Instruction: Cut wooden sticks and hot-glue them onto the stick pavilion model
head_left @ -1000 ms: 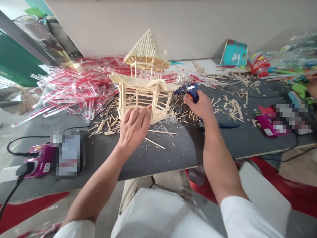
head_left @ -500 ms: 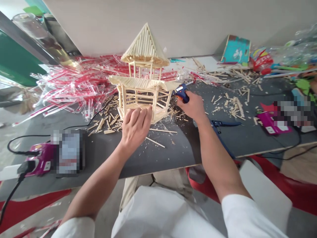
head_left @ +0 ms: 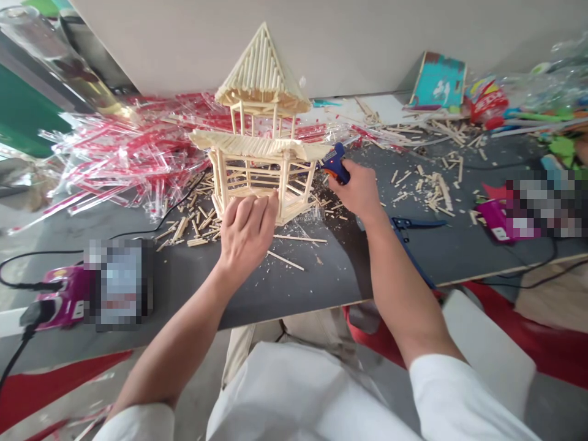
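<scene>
A two-tiered model pavilion (head_left: 263,73) built of pale wooden sticks stands upright at the middle of the table. My left hand (head_left: 248,229) is closed on the near side of its base; the fingertips are hidden inside the frame. In my right hand (head_left: 358,187) is a blue hot glue gun (head_left: 337,162) with an orange trigger, fingers wrapped round its handle. The gun points left, at the pavilion's right side under the lower roof's corner. Its nozzle tip is hard to make out there. Cut stick pieces (head_left: 197,223) lie round the base.
Red-and-clear plastic wrappers (head_left: 124,147) heap at the back left. Blue-handled pliers or cutters (head_left: 407,229) lie by my right forearm. Purple boxes (head_left: 68,294) with black cables sit at both sides. A turquoise board (head_left: 438,82) leans on the back wall.
The view has shifted slightly, so the pavilion appears a little higher and further left. Both hands keep their holds; the glue gun stays beside the pavilion's right side.
</scene>
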`<state>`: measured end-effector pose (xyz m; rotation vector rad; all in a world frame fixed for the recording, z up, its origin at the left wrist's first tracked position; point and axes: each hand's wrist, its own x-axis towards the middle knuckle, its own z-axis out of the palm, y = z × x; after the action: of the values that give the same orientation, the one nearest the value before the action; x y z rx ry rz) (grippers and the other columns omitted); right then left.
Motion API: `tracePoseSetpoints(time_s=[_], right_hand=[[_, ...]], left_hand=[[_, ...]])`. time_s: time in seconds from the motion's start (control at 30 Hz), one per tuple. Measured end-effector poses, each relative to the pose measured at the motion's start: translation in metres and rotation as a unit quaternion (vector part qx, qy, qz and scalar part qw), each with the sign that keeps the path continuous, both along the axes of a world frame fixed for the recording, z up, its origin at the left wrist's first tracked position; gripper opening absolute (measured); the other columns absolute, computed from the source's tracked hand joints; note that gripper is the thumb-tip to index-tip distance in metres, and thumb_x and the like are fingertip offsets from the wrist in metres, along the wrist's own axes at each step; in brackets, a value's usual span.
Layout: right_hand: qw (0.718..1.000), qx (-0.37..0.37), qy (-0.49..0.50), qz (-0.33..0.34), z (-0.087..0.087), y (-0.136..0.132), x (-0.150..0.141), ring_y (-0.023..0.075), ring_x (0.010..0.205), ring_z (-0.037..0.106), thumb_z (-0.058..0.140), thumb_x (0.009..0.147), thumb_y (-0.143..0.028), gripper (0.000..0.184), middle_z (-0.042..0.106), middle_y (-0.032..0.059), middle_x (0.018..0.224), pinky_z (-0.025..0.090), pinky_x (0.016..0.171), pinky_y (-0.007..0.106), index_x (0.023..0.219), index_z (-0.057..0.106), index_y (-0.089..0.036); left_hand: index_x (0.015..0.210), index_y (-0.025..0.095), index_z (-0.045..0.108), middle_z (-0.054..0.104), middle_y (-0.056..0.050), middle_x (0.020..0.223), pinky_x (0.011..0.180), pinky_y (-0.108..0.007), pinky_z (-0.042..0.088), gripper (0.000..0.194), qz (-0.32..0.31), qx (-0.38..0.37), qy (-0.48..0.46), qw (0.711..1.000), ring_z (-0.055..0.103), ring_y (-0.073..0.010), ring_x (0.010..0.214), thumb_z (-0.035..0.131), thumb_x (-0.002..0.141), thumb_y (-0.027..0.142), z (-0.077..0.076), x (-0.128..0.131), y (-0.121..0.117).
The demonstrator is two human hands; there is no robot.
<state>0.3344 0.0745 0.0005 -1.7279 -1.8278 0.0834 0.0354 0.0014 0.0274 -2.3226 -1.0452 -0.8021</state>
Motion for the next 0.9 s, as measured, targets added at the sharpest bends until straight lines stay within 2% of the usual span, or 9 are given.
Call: tracePoseSetpoints(time_s=[0.17,0.33,0.63,0.9], right_hand=[[1.0,-0.008,0.008,-0.003,0.005,-0.004,-0.002,0.0273,0.077,0.064,0.065,0.086,-0.032,0.01,0.072,0.0103,0.085,0.044,0.073,0.036,0.089,0.064,-0.023],[1.0,-0.021,0.011,-0.001,0.009,-0.006,-0.001,0.0294,0.084,0.067,0.063,0.089,-0.035,0.014,0.075,0.0114,0.092,0.047,0.077,0.037,0.094,0.069,-0.023],[0.999,-0.029,0.016,0.005,0.015,-0.007,0.0,0.0306,0.085,0.067,0.061,0.091,-0.034,0.016,0.073,0.0112,0.091,0.047,0.08,0.039,0.098,0.07,-0.022],[0.999,-0.034,0.023,0.01,0.016,-0.008,0.0,0.028,0.084,0.065,0.061,0.092,-0.033,0.014,0.071,0.0099,0.09,0.046,0.08,0.037,0.096,0.068,-0.022]], left_hand=[[0.152,0.015,0.053,0.077,-0.013,0.115,0.105,-0.044,0.048,0.058,-0.002,-0.006,-0.012,1.0,0.067,-0.0272,0.111,0.061,0.095,0.008,0.001,0.0,0.0],[0.153,0.016,0.054,0.076,-0.015,0.119,0.106,-0.047,0.048,0.061,-0.019,-0.055,-0.046,0.997,0.066,-0.029,0.115,0.059,0.094,0.005,-0.001,0.0,-0.002],[0.152,0.016,0.057,0.075,-0.016,0.123,0.107,-0.048,0.046,0.058,-0.027,-0.092,-0.067,0.993,0.065,-0.0303,0.119,0.058,0.095,0.005,-0.003,-0.001,-0.002],[0.151,0.016,0.055,0.076,-0.014,0.116,0.103,-0.047,0.047,0.057,-0.007,-0.03,-0.025,0.999,0.066,-0.0286,0.112,0.057,0.094,0.007,-0.001,0.0,-0.002]])
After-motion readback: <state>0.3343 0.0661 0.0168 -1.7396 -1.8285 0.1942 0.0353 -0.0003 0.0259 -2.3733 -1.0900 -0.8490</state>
